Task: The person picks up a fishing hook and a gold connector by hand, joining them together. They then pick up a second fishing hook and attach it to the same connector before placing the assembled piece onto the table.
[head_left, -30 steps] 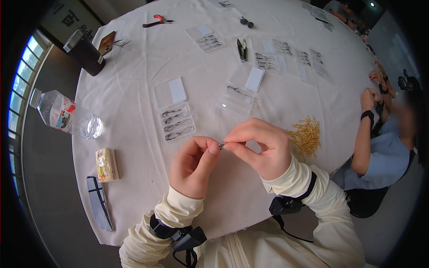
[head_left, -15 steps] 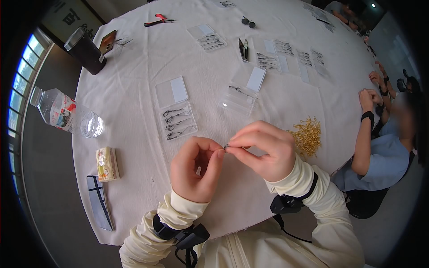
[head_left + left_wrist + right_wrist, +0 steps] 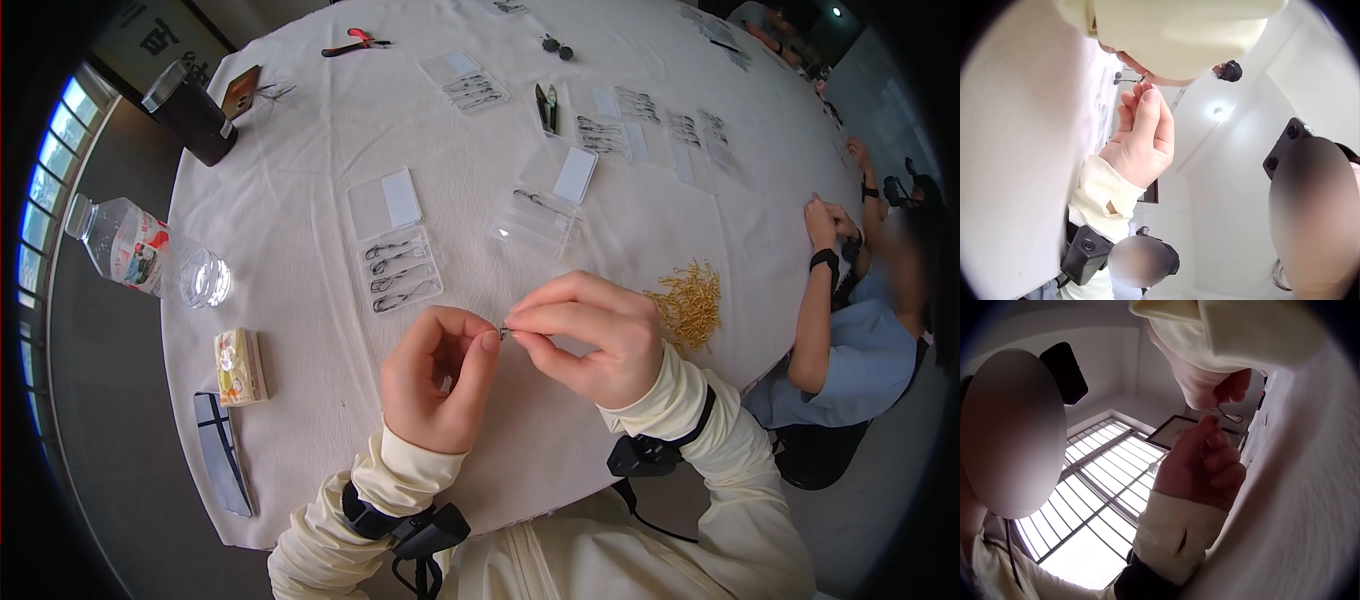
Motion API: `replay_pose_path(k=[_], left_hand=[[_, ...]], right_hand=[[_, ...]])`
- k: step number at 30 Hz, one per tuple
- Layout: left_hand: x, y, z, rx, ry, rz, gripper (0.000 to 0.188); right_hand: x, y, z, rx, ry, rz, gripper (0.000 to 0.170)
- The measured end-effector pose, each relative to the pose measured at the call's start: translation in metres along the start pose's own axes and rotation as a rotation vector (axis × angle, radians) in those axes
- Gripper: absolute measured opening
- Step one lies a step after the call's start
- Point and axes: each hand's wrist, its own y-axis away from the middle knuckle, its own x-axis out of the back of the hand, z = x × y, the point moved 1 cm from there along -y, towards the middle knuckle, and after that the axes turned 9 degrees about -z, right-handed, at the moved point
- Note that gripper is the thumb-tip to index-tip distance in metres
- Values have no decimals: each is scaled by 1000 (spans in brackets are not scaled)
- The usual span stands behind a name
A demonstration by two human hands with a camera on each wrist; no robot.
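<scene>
Both hands meet over the table, fingertip to fingertip, at a tiny metallic piece. Thumb and forefinger of my left hand pinch it from the left. From the other side my right hand pinches it between thumb and fingers. A thin dark wire loop sticks out by the fingertips in the right wrist view; most of the piece is hidden. Just beyond my left hand lies an open clear box with several dark looped wires in its compartments. A pile of small gold-coloured pieces lies beside my right hand.
Another open clear box lies ahead, with small cutters behind it. A water bottle, black tumbler and tissue pack stand at left. Red-handled pliers lie far back. Another person sits at right.
Both hands have shifted slightly right, still meeting at the small piece. My right fingers have changed their hold a little. The person at right has moved a hand.
</scene>
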Motion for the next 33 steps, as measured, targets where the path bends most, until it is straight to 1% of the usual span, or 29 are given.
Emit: replay_pose_path(k=[10, 15, 17, 21, 23, 25, 26, 27, 28, 29, 30, 32, 33], left_hand=[[0, 1, 0, -2, -17, -35, 8], [-1, 0, 0, -13, -16, -44, 9], [-1, 0, 1, -14, 42, -34, 10], [-1, -1, 1, -7, 58, -47, 11], [1, -1, 1, 10, 173, -76, 12], [3, -2, 1, 24, 228, -63, 11], [5, -2, 1, 37, 283, -49, 11], [6, -3, 2, 36, 283, -49, 11], [7, -3, 2, 32, 314, -50, 10], [7, -3, 3, 29, 345, -51, 10], [8, -3, 3, 29, 345, -52, 10], [8, -4, 2, 15, 337, -60, 10], [8, -4, 3, 15, 337, -60, 10]], right_hand=[[1, 2, 2, -58, -48, -4, 17], [4, 1, 1, -54, -99, -19, 16], [5, -1, 0, -48, -131, -29, 15], [8, -2, -1, -26, -157, -46, 14], [8, 0, 1, -31, -180, -63, 14], [4, 5, 9, -214, -474, -41, 6], [7, 4, 8, -214, -474, -41, 6], [9, 2, 8, -409, -661, -163, 8], [10, 1, 9, -606, -844, -288, 14], [8, 4, 15, -658, -916, -394, 23], [7, 4, 15, -659, -915, -394, 23], [2, 3, 14, -816, -1178, -465, 24], [-1, 3, 15, -816, -1178, -465, 24]])
